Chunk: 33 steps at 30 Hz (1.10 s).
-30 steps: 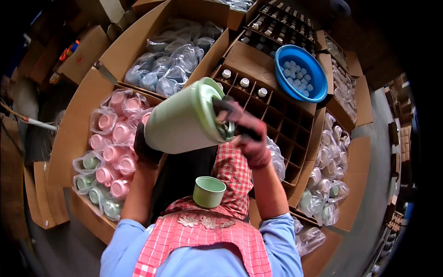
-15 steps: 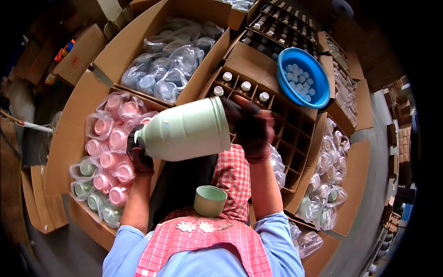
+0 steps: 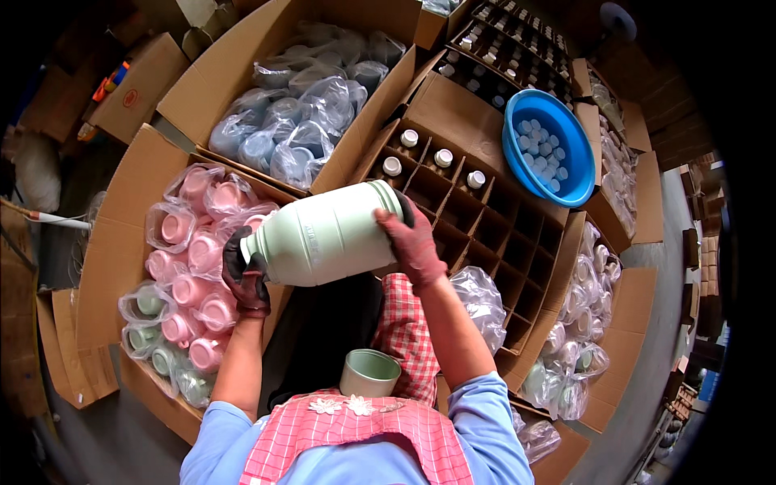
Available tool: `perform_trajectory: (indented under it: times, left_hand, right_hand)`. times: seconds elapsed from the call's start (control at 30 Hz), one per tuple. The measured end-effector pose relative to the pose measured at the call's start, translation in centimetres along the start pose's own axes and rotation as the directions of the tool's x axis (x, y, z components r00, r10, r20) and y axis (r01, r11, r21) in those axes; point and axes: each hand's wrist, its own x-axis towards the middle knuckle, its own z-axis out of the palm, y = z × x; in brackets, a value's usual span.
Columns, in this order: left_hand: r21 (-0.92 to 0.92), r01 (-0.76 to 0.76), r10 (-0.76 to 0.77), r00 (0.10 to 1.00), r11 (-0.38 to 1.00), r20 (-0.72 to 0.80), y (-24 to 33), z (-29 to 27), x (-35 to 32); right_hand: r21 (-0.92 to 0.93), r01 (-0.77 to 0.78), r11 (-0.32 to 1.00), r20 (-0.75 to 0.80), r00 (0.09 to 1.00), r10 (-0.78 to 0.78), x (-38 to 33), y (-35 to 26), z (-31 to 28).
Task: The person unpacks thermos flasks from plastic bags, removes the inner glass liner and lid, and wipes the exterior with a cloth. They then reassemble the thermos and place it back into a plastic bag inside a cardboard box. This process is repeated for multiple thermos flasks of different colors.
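Note:
A pale green vacuum flask body (image 3: 323, 233) lies sideways between my two gloved hands, above my lap. Its narrow neck end points left, where my left hand (image 3: 245, 275) curls its fingers round it. At the wide end, my right hand (image 3: 412, 241) grips the base, thumb on the near upper side and some fingers hidden behind. On my lap stands a green cup (image 3: 370, 373), its mouth facing up. The checked red apron (image 3: 347, 420) covers my front and one thigh.
To the left, a carton (image 3: 113, 267) holds pink and green flask parts in plastic bags. Beyond it, another carton (image 3: 194, 89) holds bagged bluish ones. A divided carton (image 3: 493, 234) with a few white-capped pieces stands at right, beside a blue basin (image 3: 558, 190) of small white caps.
My right hand has closed on the flask's wide end, having been apart behind it before. The flask is slightly turned, and the view has shifted a little.

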Motion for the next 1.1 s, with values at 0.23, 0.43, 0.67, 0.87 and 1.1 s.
perform_trajectory:
  times: [0.23,0.43,0.67,0.87,1.1]
  left_hand:
    - [-0.433,0.78,-0.688,0.614,0.451,0.388,-8.4,-4.9,1.7]
    - [-0.655,0.73,-0.848,0.461,0.196,0.26,-7.5,-2.7,2.1]
    - [-0.643,0.719,-0.788,0.545,0.263,0.286,-8.1,-5.4,3.2]
    - [-0.688,0.662,-0.866,0.49,0.297,0.097,-7.6,-2.8,2.6]
    - [-0.63,0.711,-0.87,0.48,0.311,0.114,-7.1,-4.7,2.0]
  right_hand:
    - [-0.291,0.631,0.719,0.346,0.77,-0.536,3.4,3.9,-1.5]
    - [-0.567,0.608,0.557,0.163,0.745,-0.647,4.7,7.1,-7.0]
    - [-0.989,-0.106,-0.101,-0.097,0.991,-0.097,9.0,13.1,-13.6]
    - [-0.998,0.06,0.031,0.055,0.988,-0.147,19.8,14.1,-6.2]
    - [-0.984,-0.06,-0.168,-0.067,0.997,0.036,24.9,18.2,-6.3]
